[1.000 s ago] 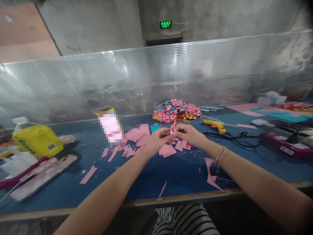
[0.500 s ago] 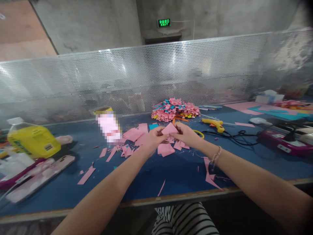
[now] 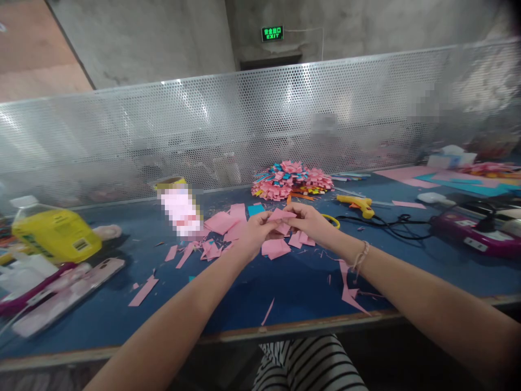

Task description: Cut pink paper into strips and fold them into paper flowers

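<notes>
Between my hands, above the middle of the table, is a small piece of pink paper [image 3: 282, 214], bent or folded. My left hand [image 3: 257, 231] pinches its left side, and my right hand [image 3: 308, 221] pinches the right side with thumb and fingers. Just below them on the table lie pink paper pieces [image 3: 275, 248]. More pink sheets [image 3: 222, 222] are spread left of my left hand, with a blue paper piece [image 3: 256, 209] behind it. A heap of pink, blue and yellow paper flowers [image 3: 291, 182] stands beyond my hands.
A yellow glue gun [image 3: 356, 205] with a black cable lies right, near a purple power strip [image 3: 472, 231]. At left are a bottle of yellow liquid [image 3: 57, 231] and a phone [image 3: 69, 297]. A perforated metal screen [image 3: 203, 130] borders the blue table [image 3: 301, 304] at the back.
The pink paper has tipped or folded from an upright diamond to a flatter, lower shape. Both hands stay in nearly the same place, still pinching it.
</notes>
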Tool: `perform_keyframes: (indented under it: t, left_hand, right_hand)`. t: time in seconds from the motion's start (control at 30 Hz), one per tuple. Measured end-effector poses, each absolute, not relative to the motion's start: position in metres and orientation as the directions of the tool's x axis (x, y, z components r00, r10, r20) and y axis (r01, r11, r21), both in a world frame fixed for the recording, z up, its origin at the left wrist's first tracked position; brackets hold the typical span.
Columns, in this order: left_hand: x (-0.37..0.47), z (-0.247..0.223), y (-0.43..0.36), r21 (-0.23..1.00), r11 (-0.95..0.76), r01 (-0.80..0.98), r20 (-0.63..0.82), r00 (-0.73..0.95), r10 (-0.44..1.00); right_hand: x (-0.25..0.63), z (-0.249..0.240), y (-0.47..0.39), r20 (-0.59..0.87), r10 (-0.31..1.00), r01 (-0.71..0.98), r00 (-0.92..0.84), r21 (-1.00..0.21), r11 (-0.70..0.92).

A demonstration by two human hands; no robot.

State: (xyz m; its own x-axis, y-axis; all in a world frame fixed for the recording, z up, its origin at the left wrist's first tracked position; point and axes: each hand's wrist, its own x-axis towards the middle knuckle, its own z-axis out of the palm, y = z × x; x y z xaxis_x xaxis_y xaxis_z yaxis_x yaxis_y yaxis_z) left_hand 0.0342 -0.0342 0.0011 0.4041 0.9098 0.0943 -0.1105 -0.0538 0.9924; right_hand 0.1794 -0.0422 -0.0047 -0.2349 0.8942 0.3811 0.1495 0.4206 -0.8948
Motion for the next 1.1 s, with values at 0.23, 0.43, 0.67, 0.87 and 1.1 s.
perform_keyframes:
  t: [0.23, 0.43, 0.67, 0.87, 1.1]
  left_hand:
    - [0.033, 0.002, -0.032, 0.989, -0.046, -0.138, 0.091, 0.335, 0.938]
    - [0.033, 0.002, -0.032, 0.973, 0.042, -0.228, 0.035, 0.326, 0.945]
    - [0.032, 0.002, -0.031, 0.966, 0.068, -0.250, 0.025, 0.352, 0.936]
    - [0.029, 0.005, -0.030, 0.961, 0.102, -0.257, 0.007, 0.392, 0.920]
    - [0.029, 0.003, -0.029, 0.972, 0.014, -0.233, 0.079, 0.387, 0.918]
  right_hand:
    - [0.180, -0.006, -0.041, 0.326, 0.926, 0.075, -0.191, -0.936, 0.345]
    - [0.180, -0.008, -0.039, 0.217, 0.958, -0.166, -0.190, -0.968, 0.186]
    - [0.177, 0.000, -0.044, 0.103, 0.987, -0.256, -0.122, -0.964, 0.069]
    - [0.181, 0.001, -0.044, 0.156, 0.974, -0.284, -0.165, -0.953, 0.105]
    - [0.182, -0.003, -0.039, 0.354, 0.924, -0.025, -0.145, -0.935, 0.355]
